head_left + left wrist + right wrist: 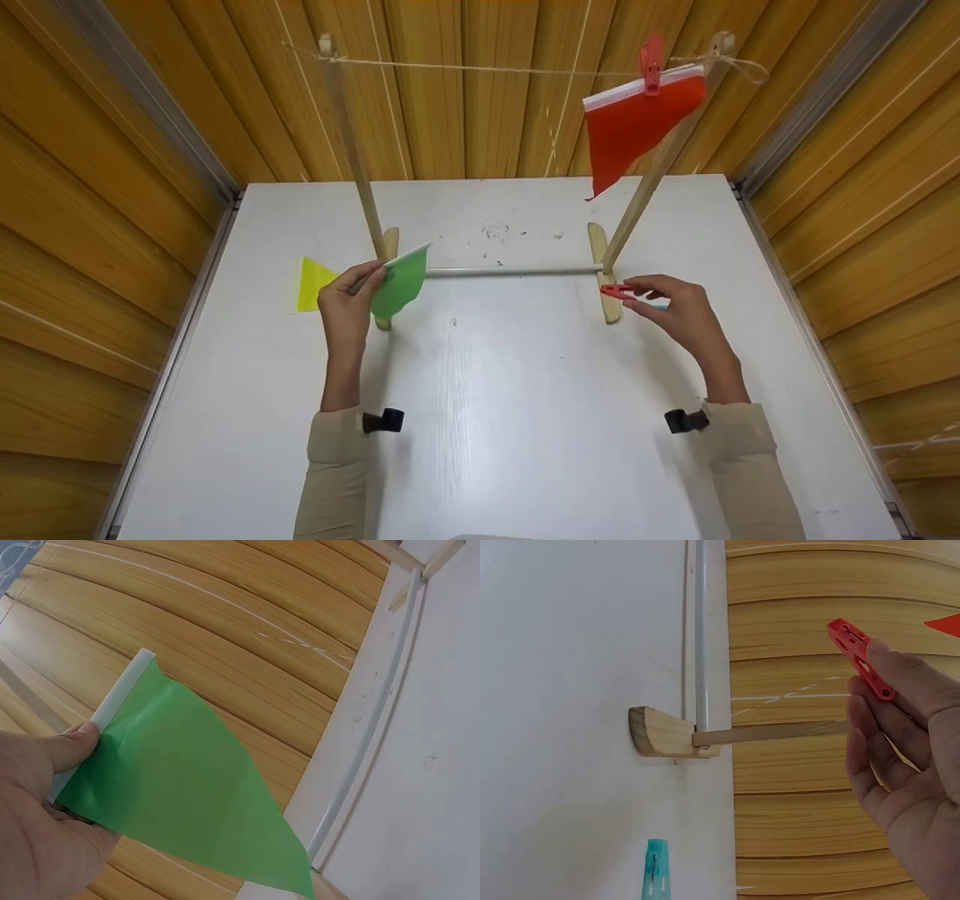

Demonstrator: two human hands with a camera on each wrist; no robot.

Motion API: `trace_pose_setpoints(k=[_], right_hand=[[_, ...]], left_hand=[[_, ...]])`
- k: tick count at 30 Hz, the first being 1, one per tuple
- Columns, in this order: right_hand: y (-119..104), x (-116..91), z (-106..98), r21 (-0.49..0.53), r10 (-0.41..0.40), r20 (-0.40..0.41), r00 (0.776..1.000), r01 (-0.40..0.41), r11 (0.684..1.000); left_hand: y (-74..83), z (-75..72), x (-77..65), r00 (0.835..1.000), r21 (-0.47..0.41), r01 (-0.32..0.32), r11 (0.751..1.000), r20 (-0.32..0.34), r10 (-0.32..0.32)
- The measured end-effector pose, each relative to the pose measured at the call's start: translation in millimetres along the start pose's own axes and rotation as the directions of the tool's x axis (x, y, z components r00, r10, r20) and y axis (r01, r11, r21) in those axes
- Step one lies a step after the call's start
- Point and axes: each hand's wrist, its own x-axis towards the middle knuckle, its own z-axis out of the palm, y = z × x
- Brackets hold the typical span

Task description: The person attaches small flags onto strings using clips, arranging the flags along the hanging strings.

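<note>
A green triangular flag with a white top strip is pinched by my left hand between thumb and fingers, in front of the rack's left post. My right hand pinches a red clothespin near the right post's foot. Above, a red flag hangs from a string, held by another red clothespin near the right post. A yellow flag lies on the table, partly hidden behind my left hand. Under my right hand lies a blue-green clothespin, mostly covered in the head view.
The string is tied between two wooden posts. A white rod joins their wooden feet low over the white table. Wood-patterned walls enclose the back and both sides.
</note>
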Motion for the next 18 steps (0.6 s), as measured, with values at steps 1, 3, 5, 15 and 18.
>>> trace_pose_setpoints(k=[1,3,5,15,18], right_hand=[[-3,1,0,0.004,-0.008,-0.005,1.000,0.008,1.000],[-9,4,0,0.018,-0.023,-0.013,1.000,0.023,1.000],[-15,6,0,0.031,-0.040,-0.022,0.999,0.041,0.999],[-35,13,-4,0.052,-0.082,-0.071,0.994,0.085,0.995],[-42,15,-6,0.068,-0.106,-0.080,0.991,0.112,0.991]], left_hand=[[1.8,1.1,-0.4,1.000,-0.001,-0.002,1.000,0.003,0.002],[4.6,3.0,-0.4,1.000,-0.002,-0.003,1.000,0.011,0.003],[7.1,4.5,-0.3,1.000,0.001,-0.004,1.000,0.016,0.004],[20.9,10.0,-3.8,0.999,0.018,-0.037,0.999,0.040,0.036],[25.7,12.7,-4.3,0.998,0.018,-0.052,0.998,0.041,0.051]])
